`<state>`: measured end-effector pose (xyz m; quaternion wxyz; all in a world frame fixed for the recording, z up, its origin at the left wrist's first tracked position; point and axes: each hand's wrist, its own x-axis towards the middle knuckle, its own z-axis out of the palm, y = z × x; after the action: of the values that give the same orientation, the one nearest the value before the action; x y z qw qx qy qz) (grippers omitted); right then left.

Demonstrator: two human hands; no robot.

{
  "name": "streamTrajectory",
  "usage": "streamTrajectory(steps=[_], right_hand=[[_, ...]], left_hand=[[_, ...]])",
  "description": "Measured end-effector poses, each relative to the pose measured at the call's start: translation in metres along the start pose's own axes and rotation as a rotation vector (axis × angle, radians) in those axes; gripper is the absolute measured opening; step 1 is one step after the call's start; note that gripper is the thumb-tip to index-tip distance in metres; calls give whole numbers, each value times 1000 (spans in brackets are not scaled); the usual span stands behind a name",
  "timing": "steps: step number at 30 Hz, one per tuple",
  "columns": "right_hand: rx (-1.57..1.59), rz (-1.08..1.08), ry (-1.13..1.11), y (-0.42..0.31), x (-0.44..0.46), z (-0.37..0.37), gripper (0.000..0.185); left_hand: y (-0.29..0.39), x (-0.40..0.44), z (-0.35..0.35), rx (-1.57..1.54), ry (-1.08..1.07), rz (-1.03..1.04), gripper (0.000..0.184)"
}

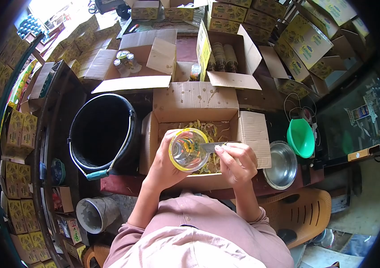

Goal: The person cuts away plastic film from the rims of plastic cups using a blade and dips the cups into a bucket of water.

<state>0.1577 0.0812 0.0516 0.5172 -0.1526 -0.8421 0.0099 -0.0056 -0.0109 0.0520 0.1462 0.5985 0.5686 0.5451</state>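
Note:
A clear jar (188, 150) with a yellow rim is held by my left hand (165, 156), whose fingers wrap round its left side. Its round opening faces the camera. My right hand (238, 163) pinches a thin flat blade-like tool (211, 145), and the tool's tip lies at the jar's right edge. Both hands are over an open cardboard box (190, 96). Thin yellowish strips (212, 129) lie inside that box, partly hidden behind the jar and my hands.
A black bucket (103, 134) stands on the left, a metal bowl (281, 165) and green bowl (300, 137) on the right. Behind are open boxes (132, 83) holding jars. A grey bucket (96, 214) stands lower left, an orange chair (304, 210) lower right.

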Motion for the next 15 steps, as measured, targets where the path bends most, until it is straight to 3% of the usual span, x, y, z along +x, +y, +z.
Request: streamTrajectory(steps=[15], right_hand=[[39,-64,97,-14,4,8,19]], left_hand=[[3,-6,-4,-48,-1,-30,57]])
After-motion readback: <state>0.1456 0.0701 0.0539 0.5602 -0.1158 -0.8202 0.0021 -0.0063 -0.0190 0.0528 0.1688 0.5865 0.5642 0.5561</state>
